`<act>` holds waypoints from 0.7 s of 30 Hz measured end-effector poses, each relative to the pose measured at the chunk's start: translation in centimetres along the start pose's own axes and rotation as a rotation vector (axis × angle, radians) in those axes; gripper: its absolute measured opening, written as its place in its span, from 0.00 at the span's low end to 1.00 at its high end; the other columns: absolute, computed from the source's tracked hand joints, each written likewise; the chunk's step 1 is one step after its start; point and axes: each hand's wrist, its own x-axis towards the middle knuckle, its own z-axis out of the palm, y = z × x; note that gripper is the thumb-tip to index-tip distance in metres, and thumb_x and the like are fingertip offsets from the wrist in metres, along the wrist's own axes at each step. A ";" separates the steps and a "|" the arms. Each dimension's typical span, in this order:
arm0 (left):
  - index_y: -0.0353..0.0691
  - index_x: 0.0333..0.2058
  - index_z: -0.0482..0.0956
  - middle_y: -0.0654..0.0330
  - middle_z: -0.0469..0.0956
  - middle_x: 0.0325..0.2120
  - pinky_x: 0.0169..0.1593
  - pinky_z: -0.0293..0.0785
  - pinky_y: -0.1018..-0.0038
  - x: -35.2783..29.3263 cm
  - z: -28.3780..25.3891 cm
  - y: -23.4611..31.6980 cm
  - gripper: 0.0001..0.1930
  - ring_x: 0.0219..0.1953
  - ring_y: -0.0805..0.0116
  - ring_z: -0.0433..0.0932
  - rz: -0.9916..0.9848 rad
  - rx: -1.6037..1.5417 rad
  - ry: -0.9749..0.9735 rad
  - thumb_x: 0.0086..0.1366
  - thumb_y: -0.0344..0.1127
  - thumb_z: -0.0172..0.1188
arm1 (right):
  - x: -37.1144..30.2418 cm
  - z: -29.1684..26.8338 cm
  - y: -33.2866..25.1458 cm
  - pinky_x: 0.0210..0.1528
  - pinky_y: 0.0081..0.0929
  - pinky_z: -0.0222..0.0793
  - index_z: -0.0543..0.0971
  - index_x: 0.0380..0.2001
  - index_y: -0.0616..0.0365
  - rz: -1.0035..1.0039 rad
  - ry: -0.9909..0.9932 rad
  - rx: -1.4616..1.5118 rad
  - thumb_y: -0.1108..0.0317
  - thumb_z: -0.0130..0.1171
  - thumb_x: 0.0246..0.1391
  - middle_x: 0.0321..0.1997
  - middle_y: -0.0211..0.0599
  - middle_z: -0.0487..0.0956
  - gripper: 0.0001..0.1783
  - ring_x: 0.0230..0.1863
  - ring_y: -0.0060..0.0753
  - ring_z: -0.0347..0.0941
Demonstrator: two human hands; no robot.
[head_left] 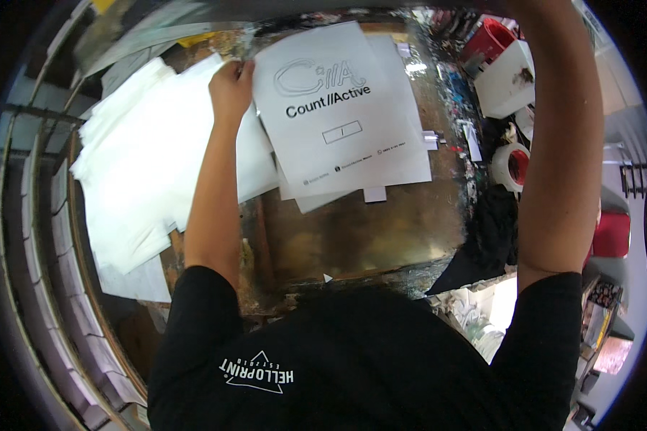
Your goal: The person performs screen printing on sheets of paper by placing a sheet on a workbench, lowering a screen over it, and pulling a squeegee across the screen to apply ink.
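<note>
A white sheet with black print [341, 154] is tilted over the brown worktable, partly covering another pale sheet beneath it. My left hand [231, 90] is closed at its upper left edge, the thumb against the margin and the other fingers curled. Under and left of that wrist spreads a thick, uneven pile of white sheets [144, 151]. My right forearm [559, 165] reaches up along the right side and leaves the picture at the top, so the hand itself is out of view. Small pale tabs [375, 194] stick out around the printed sheet on the table.
A metal rack [65, 223] holding white sheets lines the left. To the right are a red container [487, 39], a white box [507, 80], a tape roll [509, 167] and black cloth [485, 233]. The worn table [352, 237] has paint-stained edges; a frame-like pale blur crosses the top left.
</note>
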 end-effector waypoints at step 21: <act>0.44 0.75 0.64 0.47 0.58 0.77 0.79 0.36 0.36 -19.5 -10.8 2.1 0.32 0.81 0.44 0.49 0.124 0.404 -0.286 0.82 0.56 0.43 | -2.7 0.6 0.9 0.51 0.52 0.74 0.83 0.50 0.59 0.058 -0.013 0.060 0.45 0.56 0.67 0.43 0.63 0.84 0.27 0.46 0.67 0.81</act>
